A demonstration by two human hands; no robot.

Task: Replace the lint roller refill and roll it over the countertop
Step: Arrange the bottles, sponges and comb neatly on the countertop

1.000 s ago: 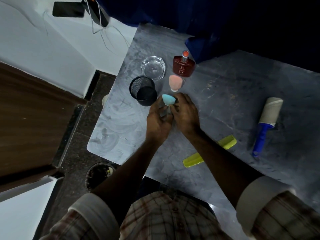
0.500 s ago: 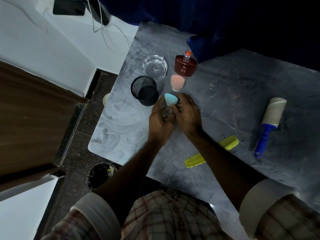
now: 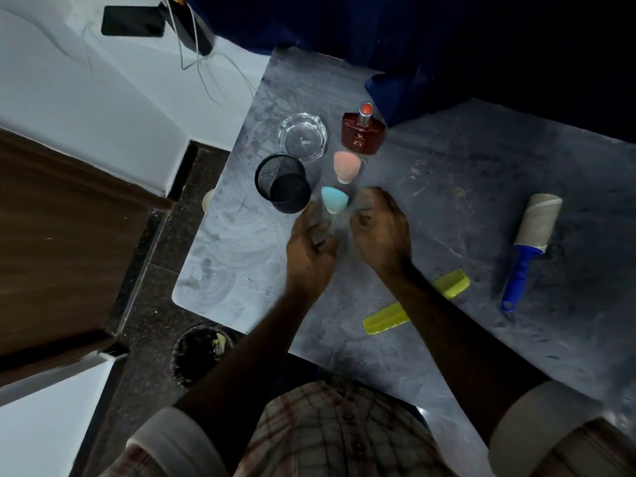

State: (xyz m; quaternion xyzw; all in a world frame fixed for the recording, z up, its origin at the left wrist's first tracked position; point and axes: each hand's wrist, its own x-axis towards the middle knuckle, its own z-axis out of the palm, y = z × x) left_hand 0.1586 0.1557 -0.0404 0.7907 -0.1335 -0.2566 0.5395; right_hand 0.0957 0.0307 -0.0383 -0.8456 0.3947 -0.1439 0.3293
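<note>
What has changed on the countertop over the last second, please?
The left hand and right hand, earlier pressed together around the blue sponge, have drawn apart and let it go; it now stands alone. The lint roller, yellow comb, mesh cup and pink sponge stayed put.

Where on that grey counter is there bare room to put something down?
Free: the countertop stretch between the right hand and lint roller, and the corner left of the left hand. Crowded: around the mesh cup, sponges and bottle.
</note>
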